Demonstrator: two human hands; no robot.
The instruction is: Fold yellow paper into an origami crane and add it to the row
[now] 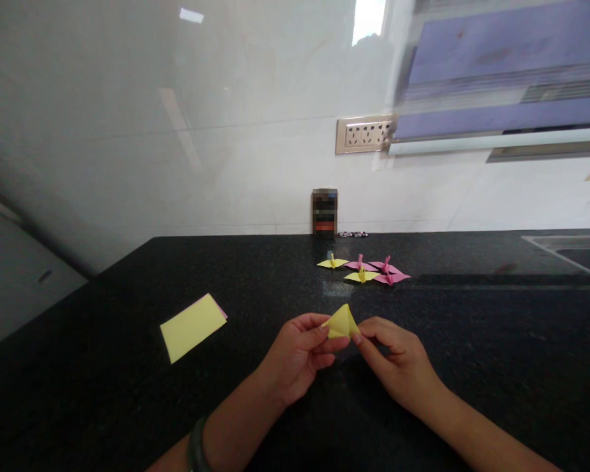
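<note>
A small piece of folded yellow paper [342,322], shaped like a triangle with its point up, is held between both hands above the dark counter. My left hand [305,351] pinches its left side between thumb and fingers, with the lower fingers curled beneath. At the right corner, my right hand [393,354] grips the paper between thumb and index finger. Beyond the hands stand several folded paper cranes, among them a yellow crane [362,276] and a pink crane [390,278]. To the left lies a stack of yellow paper [193,328] with a pink edge showing under it.
The black speckled counter [128,406] meets a pale tiled wall. A phone-like object [324,213], blurred out, leans on the wall beside a small beaded strip [353,234]. A socket panel [366,134] is on the wall, and a sink edge [565,259] shows at right.
</note>
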